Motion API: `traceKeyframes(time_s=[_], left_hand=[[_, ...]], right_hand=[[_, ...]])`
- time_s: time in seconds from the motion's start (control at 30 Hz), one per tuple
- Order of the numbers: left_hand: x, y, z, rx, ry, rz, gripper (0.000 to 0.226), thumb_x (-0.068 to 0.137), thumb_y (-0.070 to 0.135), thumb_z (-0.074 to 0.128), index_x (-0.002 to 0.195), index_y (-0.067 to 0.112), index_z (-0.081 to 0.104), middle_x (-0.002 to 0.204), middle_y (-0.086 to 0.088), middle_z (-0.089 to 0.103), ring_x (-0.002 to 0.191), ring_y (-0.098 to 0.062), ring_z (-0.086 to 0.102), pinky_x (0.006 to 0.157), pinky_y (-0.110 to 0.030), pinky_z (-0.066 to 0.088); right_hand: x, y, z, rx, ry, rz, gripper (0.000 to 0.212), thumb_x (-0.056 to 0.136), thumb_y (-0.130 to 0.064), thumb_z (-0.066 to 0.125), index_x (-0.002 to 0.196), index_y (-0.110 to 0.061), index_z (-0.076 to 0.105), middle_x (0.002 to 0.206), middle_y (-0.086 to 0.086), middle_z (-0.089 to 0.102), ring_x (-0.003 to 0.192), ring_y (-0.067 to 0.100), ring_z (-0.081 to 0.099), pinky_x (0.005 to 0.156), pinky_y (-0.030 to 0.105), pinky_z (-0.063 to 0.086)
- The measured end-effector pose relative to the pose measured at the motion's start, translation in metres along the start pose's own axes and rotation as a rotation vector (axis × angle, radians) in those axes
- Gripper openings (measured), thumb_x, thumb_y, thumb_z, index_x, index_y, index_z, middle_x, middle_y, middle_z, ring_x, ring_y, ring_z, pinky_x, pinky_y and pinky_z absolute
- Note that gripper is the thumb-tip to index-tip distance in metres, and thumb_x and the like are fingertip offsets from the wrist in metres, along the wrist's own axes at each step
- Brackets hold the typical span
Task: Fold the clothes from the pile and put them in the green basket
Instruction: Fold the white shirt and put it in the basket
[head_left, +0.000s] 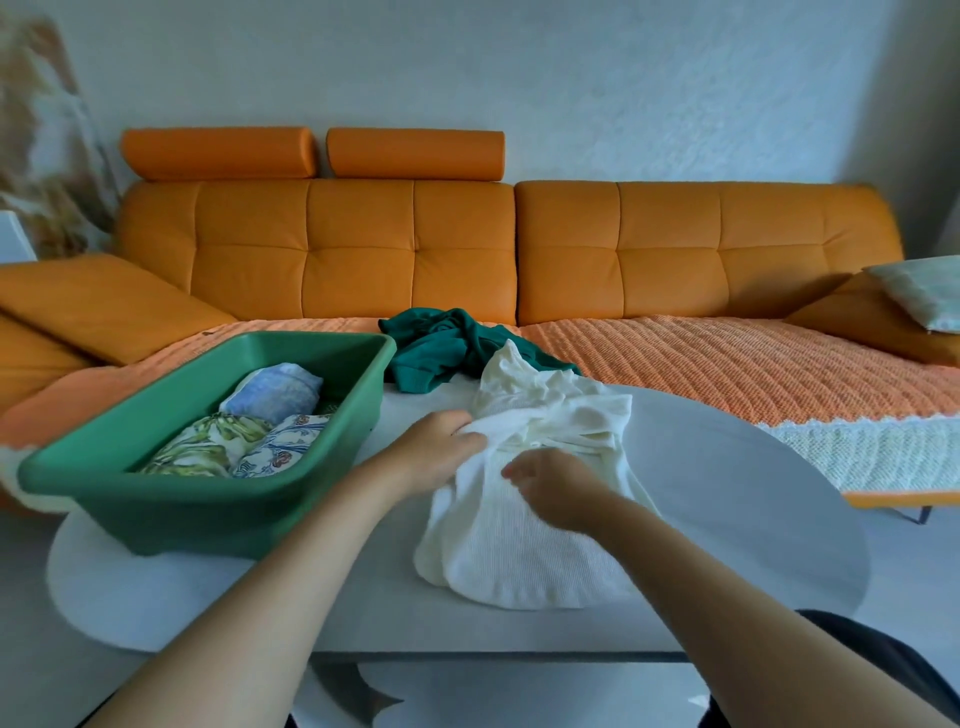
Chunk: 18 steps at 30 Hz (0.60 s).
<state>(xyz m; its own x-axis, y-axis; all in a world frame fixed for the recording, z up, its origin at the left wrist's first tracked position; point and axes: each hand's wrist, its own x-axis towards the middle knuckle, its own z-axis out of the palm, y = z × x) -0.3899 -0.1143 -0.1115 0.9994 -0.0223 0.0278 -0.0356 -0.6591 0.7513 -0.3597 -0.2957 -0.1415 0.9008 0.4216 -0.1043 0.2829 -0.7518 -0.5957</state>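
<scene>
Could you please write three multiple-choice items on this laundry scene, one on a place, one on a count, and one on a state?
1. Where does the dark green garment lie?
A. Inside the basket
B. At the table's far edge, beyond the white garment
C. On the floor

2. How many folded pieces are visible in the green basket?
A. Three
B. One
C. Six

3. What state is the white garment in?
A. Folded inside the basket
B. Hanging from the sofa back
C. Rumpled on the table under both hands

Answers:
1. B: it is bunched beyond the white one, by the sofa seat.
2. A: a blue piece and two patterned pieces show.
3. C: the left hand grips its edge and the right hand rests on it, on the table.
</scene>
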Motion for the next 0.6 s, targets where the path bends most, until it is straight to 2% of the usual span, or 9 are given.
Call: traceKeyframes(time_s=[0.07, 0.13, 0.2, 0.27, 0.33, 0.43, 0.5, 0.53, 0.6], left_hand=[[-0.01, 0.018, 0.018, 0.044, -0.115, 0.098, 0.022, 0.096, 0.027, 0.06, 0.082, 0.014, 0.048, 0.073, 0.001, 0.039, 0.065, -0.014, 0.04, 0.059, -0.03, 0.029], [-0.018, 0.027, 0.045, 0.095, -0.303, 0.112, 0.014, 0.095, 0.028, 0.064, 0.091, 0.018, 0.054, 0.077, 0.006, 0.05, 0.068, -0.01, 0.049, 0.06, -0.023, 0.039], [-0.025, 0.031, 0.065, 0.084, -0.594, 0.028, 0.022, 0.096, 0.025, 0.065, 0.115, 0.014, 0.062, 0.091, 0.003, 0.067, 0.081, -0.011, 0.063, 0.075, -0.02, 0.052], [-0.025, 0.032, 0.07, 0.073, -0.766, -0.019, 0.033, 0.099, 0.027, 0.061, 0.126, 0.008, 0.063, 0.107, -0.007, 0.073, 0.091, -0.015, 0.066, 0.09, -0.028, 0.054], [-0.019, 0.033, 0.061, -0.008, -0.716, 0.006, 0.023, 0.101, 0.025, 0.056, 0.116, 0.013, 0.068, 0.104, -0.003, 0.074, 0.087, -0.015, 0.068, 0.081, -0.027, 0.053], [-0.005, 0.025, 0.048, -0.117, -0.312, 0.05, 0.018, 0.099, 0.018, 0.054, 0.098, 0.023, 0.071, 0.088, 0.007, 0.073, 0.075, -0.011, 0.068, 0.068, -0.023, 0.05], [0.002, 0.012, 0.049, -0.011, -0.064, 0.076, 0.017, 0.096, 0.017, 0.055, 0.094, 0.028, 0.069, 0.09, 0.011, 0.07, 0.082, -0.009, 0.067, 0.076, -0.027, 0.054], [0.004, 0.004, 0.05, 0.124, -0.045, 0.093, 0.013, 0.095, 0.02, 0.058, 0.093, 0.029, 0.067, 0.095, 0.013, 0.066, 0.087, -0.009, 0.064, 0.081, -0.027, 0.053], [0.005, -0.009, 0.056, 0.377, -0.161, 0.069, 0.005, 0.09, 0.03, 0.066, 0.093, 0.03, 0.062, 0.103, 0.01, 0.058, 0.094, -0.01, 0.059, 0.084, -0.026, 0.05]], right_hand=[[0.004, 0.003, -0.019, 0.33, 0.15, 0.153, 0.031, 0.099, -0.012, 0.044, 0.12, -0.015, 0.067, 0.107, 0.003, 0.07, 0.082, 0.018, 0.067, 0.063, 0.027, 0.052], [0.004, 0.011, -0.034, 0.533, 0.173, 0.284, 0.028, 0.101, -0.026, 0.045, 0.116, -0.011, 0.063, 0.097, 0.006, 0.068, 0.069, 0.021, 0.064, 0.056, 0.027, 0.048], [0.002, 0.019, -0.038, 0.507, 0.11, 0.378, 0.033, 0.1, -0.036, 0.05, 0.113, -0.008, 0.059, 0.097, 0.008, 0.066, 0.068, 0.023, 0.063, 0.057, 0.03, 0.049], [-0.001, 0.022, -0.03, 0.305, 0.057, 0.4, 0.032, 0.096, -0.032, 0.06, 0.114, -0.007, 0.05, 0.097, 0.01, 0.067, 0.067, 0.023, 0.064, 0.053, 0.03, 0.05], [0.001, 0.025, -0.021, 0.004, 0.037, 0.362, 0.048, 0.092, -0.025, 0.066, 0.129, -0.01, 0.04, 0.093, 0.011, 0.065, 0.07, 0.022, 0.067, 0.055, 0.032, 0.054], [0.005, 0.031, -0.011, -0.338, 0.093, 0.313, 0.072, 0.088, -0.023, 0.065, 0.146, -0.007, 0.025, 0.101, 0.008, 0.062, 0.095, 0.023, 0.064, 0.071, 0.031, 0.051], [0.006, 0.034, -0.009, -0.392, 0.131, 0.29, 0.077, 0.088, -0.016, 0.061, 0.15, -0.01, 0.018, 0.117, 0.01, 0.058, 0.105, 0.027, 0.061, 0.076, 0.033, 0.048], [0.005, 0.035, -0.008, -0.414, 0.136, 0.266, 0.081, 0.087, -0.014, 0.062, 0.152, -0.012, 0.015, 0.129, 0.014, 0.052, 0.112, 0.03, 0.058, 0.079, 0.034, 0.048], [0.003, 0.036, -0.008, -0.537, 0.129, 0.165, 0.095, 0.084, -0.012, 0.065, 0.157, -0.02, 0.005, 0.15, 0.022, 0.029, 0.13, 0.038, 0.045, 0.098, 0.041, 0.046]])
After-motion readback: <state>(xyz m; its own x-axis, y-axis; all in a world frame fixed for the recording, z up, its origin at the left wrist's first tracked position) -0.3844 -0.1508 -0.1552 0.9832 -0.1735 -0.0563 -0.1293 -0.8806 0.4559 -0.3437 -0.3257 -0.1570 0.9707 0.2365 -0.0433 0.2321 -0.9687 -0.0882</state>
